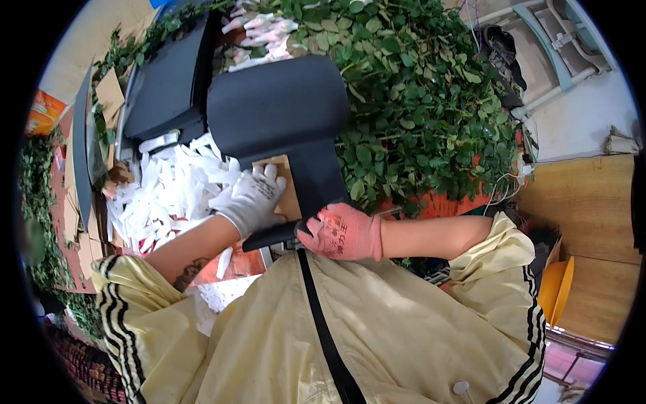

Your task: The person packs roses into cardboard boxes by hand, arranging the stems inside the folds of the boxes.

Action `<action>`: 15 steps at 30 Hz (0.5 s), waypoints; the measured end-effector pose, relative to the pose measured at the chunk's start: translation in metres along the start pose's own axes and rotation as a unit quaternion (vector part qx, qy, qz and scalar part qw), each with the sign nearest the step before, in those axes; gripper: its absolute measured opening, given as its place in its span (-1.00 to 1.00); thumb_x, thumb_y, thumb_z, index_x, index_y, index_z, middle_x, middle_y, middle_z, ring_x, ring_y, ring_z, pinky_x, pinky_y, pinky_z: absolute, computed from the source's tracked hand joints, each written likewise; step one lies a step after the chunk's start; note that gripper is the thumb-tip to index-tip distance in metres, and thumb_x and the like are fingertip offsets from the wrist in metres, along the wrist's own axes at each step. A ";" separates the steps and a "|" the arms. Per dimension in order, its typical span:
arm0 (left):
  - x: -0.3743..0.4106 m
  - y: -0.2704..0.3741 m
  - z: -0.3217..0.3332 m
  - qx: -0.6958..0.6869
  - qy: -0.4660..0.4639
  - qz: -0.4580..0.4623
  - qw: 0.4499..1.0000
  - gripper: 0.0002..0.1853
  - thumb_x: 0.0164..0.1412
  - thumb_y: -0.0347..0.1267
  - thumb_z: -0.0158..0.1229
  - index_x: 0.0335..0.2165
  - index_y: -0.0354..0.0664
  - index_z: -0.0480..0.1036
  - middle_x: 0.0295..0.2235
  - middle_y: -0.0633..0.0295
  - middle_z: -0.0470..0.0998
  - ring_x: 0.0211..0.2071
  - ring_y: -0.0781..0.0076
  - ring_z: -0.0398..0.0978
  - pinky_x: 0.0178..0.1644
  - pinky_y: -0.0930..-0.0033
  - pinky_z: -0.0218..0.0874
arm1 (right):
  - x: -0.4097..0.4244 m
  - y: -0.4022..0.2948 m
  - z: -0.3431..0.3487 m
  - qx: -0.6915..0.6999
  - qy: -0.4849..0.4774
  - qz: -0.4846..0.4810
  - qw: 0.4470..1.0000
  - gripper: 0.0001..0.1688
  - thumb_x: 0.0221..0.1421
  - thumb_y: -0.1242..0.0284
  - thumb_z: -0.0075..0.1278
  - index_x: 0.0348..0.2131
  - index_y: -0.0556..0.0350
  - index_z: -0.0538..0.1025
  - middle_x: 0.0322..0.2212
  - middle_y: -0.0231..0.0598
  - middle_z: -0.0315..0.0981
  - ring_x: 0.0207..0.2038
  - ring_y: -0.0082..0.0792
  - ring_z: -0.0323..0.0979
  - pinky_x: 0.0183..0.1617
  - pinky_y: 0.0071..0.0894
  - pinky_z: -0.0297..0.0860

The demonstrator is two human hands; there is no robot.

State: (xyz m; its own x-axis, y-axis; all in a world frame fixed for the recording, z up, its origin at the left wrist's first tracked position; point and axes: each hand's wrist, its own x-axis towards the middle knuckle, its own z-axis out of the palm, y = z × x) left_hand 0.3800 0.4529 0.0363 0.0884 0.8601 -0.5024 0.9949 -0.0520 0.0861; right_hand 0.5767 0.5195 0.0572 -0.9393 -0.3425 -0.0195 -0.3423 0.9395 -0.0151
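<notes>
My left hand [257, 197], in a pale grey-white knit glove, lies flat on a small brown cardboard piece [290, 192]. That cardboard rests on a black sheet-like stand [315, 169] with a raised, rounded far part [277, 103]. My right hand [339, 232], in a pink glove with dark fingertips and printed writing, is curled at the near right edge of the stand. Its fingers hide whatever may be inside the fist. Just left of my left hand is a heap of white mesh sleeves [171, 187].
Leafy green stems [414, 111] are piled to the right. Pale pink flower heads in white sleeves [267, 35] lie beyond the stand. A black box-like object [169, 81] and cardboard pieces [110, 96] are at left. A folding chair [550, 50] stands far right.
</notes>
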 end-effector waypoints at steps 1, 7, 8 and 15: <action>0.000 0.000 -0.003 0.005 0.007 -0.005 1.000 -0.23 -0.16 0.07 0.21 -0.07 -0.25 0.31 -0.01 -0.09 0.23 0.09 -0.03 0.15 0.08 0.10 0.07 | 0.005 0.003 -0.014 0.008 -0.014 0.008 1.000 -0.65 -0.05 0.32 -0.14 -0.24 0.03 0.46 -0.57 -0.33 0.31 -0.58 -0.40 0.35 -0.57 -0.39 0.21; 0.017 -0.019 0.036 0.030 0.175 0.102 0.979 -0.26 -0.18 0.05 0.25 -0.09 -0.18 0.32 -0.04 -0.02 0.25 0.01 0.03 0.26 0.03 0.14 0.15 | 0.064 0.076 -0.052 -0.051 0.138 0.110 0.983 -0.40 0.04 0.00 -0.19 -0.03 -0.06 0.35 -0.08 -0.15 0.29 0.07 -0.15 0.18 0.16 -0.03 0.03; 0.010 -0.014 0.019 0.020 0.115 0.052 0.992 -0.26 -0.19 0.05 0.26 -0.09 -0.18 0.32 -0.04 -0.03 0.25 0.01 0.02 0.27 0.03 0.14 0.15 | 0.078 0.093 -0.051 -0.034 0.080 0.194 0.977 -0.37 0.04 -0.02 -0.19 0.00 -0.08 0.32 -0.01 -0.13 0.24 0.11 -0.17 0.15 0.18 -0.03 0.01; 0.004 -0.003 -0.016 -0.010 -0.002 -0.005 1.000 -0.22 -0.24 0.10 0.27 -0.14 -0.24 0.34 -0.06 -0.05 0.26 0.03 0.00 0.22 0.01 0.13 0.14 | 0.103 0.236 0.049 0.428 0.044 0.051 0.901 -0.34 -0.05 0.11 0.01 0.05 -0.11 0.34 0.08 -0.15 0.19 0.13 -0.16 0.15 0.21 -0.25 0.05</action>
State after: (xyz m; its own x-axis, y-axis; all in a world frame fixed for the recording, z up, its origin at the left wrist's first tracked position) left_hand 0.3769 0.4646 0.0481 0.0793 0.8584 -0.5067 0.9946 -0.0338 0.0985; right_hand 0.3998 0.7057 0.0021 -0.9760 -0.2171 0.0137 -0.1452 0.6029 -0.7845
